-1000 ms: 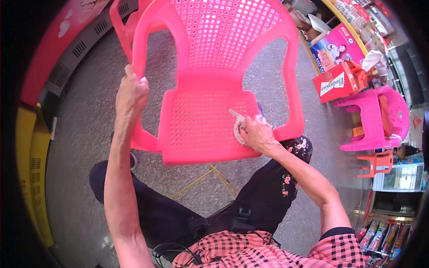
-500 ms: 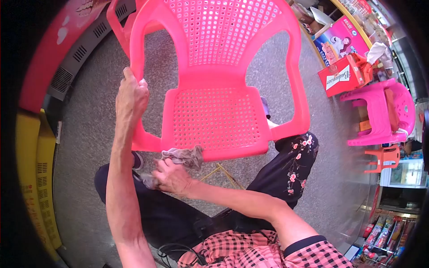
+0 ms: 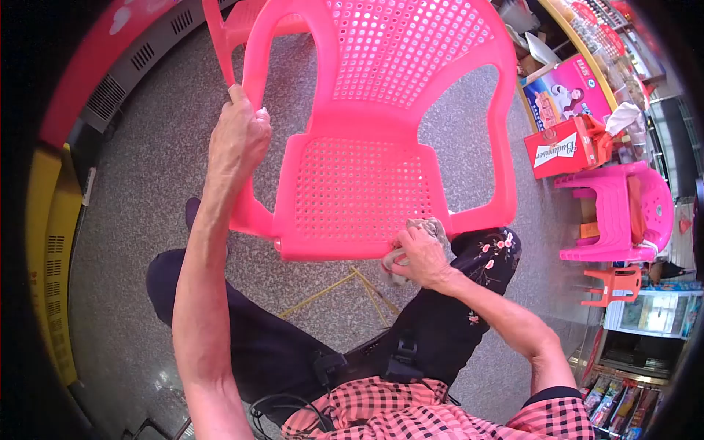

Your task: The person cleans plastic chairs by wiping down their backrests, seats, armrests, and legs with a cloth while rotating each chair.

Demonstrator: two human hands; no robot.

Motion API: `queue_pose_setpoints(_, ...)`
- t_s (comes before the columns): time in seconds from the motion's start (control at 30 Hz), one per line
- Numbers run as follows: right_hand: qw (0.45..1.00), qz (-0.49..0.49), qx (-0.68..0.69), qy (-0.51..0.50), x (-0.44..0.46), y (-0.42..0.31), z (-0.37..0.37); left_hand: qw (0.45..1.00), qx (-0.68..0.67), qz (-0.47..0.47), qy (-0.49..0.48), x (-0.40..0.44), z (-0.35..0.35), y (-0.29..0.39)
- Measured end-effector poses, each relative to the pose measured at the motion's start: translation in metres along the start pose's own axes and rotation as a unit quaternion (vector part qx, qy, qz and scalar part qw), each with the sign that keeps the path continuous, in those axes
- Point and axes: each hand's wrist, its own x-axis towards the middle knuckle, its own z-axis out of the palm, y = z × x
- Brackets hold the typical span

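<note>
A pink plastic armchair (image 3: 359,183) with a perforated seat and back stands in front of me, between my spread knees. My left hand (image 3: 238,136) is closed around its left armrest. At the front right corner of the seat, my right hand (image 3: 422,255) grips a crumpled greyish cloth (image 3: 429,227). Part of the cloth lies against the seat edge and part hangs below my fingers.
Another pinkish-red chair (image 3: 257,22) stands behind the armchair. On the right are a red Budweiser box (image 3: 561,147), stacked pink chairs (image 3: 616,213) and a small orange stool (image 3: 614,284). Thin yellowish sticks (image 3: 352,275) show below the seat. A yellow cabinet (image 3: 55,271) lines the left.
My right hand has moved with the cloth from the seat's front left corner to its front right corner. My left hand stays on the armrest. The chair appears slightly turned and further right.
</note>
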Motion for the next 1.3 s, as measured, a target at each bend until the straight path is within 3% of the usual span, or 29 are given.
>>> queue_pose_setpoints(0.13, 0.989, 0.053, 0.125, 0.055, 0.018, -0.041, 0.025, 1.000, 0.014, 0.006, 0.002, -0.003, -0.001, 0.004)
queue_pose_setpoints(0.27, 0.966, -0.092, 0.160, 0.182, 0.068, -0.098, 0.058, 0.999, 0.032, 0.001, 0.008, -0.002, 0.000, 0.004)
queue_pose_setpoints(0.37, 0.962, -0.054, 0.228, 0.136, 0.109, -0.128, 0.043, 1.000, 0.025, -0.002, 0.002, -0.003, -0.002, 0.005)
queue_pose_setpoints(0.43, 0.948, -0.001, 0.314, 0.055, 0.127, -0.134, 0.032, 1.000, 0.027, 0.001, 0.001, 0.000, -0.001, 0.003)
queue_pose_setpoints(0.5, 0.939, -0.023, 0.338, 0.055, 0.122, -0.120, 0.027, 1.000, 0.027, -0.003, 0.000, 0.000, -0.001, 0.003)
queue_pose_setpoints(0.57, 0.950, -0.150, 0.259, 0.088, 0.109, -0.086, 0.015, 1.000, 0.012, -0.011, -0.006, -0.002, -0.003, 0.004)
queue_pose_setpoints(0.63, 0.977, -0.094, 0.187, 0.036, 0.099, -0.031, 0.019, 1.000, 0.007, -0.012, -0.009, -0.003, -0.003, 0.004)
queue_pose_setpoints(0.73, 0.995, 0.095, 0.026, 0.022, 0.067, 0.046, -0.009, 1.000, 0.007, -0.014, -0.013, -0.003, -0.003, 0.006)
queue_pose_setpoints(0.77, 0.995, 0.058, 0.009, 0.080, 0.059, 0.062, -0.016, 1.000, 0.010, -0.016, -0.015, -0.003, -0.003, 0.006)
queue_pose_setpoints(0.8, 0.993, 0.083, 0.001, 0.080, 0.059, 0.059, -0.017, 1.000, 0.009, -0.017, -0.014, -0.002, -0.003, 0.005)
queue_pose_setpoints(0.93, 0.981, 0.135, 0.059, 0.127, 0.068, 0.022, 0.004, 1.000, -0.003, -0.013, -0.010, -0.002, 0.000, 0.003)
queue_pose_setpoints(1.0, 0.971, 0.078, 0.108, 0.200, 0.082, -0.022, 0.030, 1.000, 0.002, -0.013, -0.009, -0.003, 0.000, 0.004)
queue_pose_setpoints(1.07, 0.952, 0.053, 0.225, 0.200, 0.102, -0.073, 0.042, 1.000, 0.004, -0.021, -0.018, -0.003, -0.003, 0.007)
queue_pose_setpoints(1.17, 0.937, 0.042, 0.244, 0.245, 0.138, -0.129, 0.045, 1.000, 0.013, -0.010, 0.000, -0.003, 0.000, 0.005)
queue_pose_setpoints(1.3, 0.945, 0.005, 0.298, 0.136, 0.154, -0.112, 0.020, 1.000, 0.020, 0.004, 0.006, -0.004, -0.002, 0.006)
